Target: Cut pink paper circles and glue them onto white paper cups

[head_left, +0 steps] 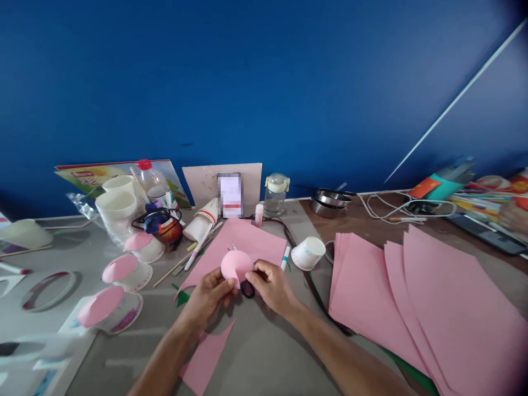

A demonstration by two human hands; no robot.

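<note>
Between my two hands is a pink paper circle [236, 263] with a slit at its lower edge. My left hand [214, 290] pinches its lower left side between thumb and fingers. On its right edge, my right hand [270, 280] grips it the same way. Scissors [247, 289] lie behind the circle, with a black handle loop showing below it and the rest mostly hidden. A large pink sheet [256, 239] is spread beneath and beyond. Close to my left forearm lies a pink paper offcut [210, 357] with a curved cut edge.
Several paper cups topped with pink paper [124, 272] stand at left. A white paper cup [308, 253] lies tilted at right, near a stack of pink sheets [371, 280]. Behind are a phone [231, 195], a glass jar [275, 195] and metal bowls [330, 203]. Another person's hand [515, 214] shows at far right.
</note>
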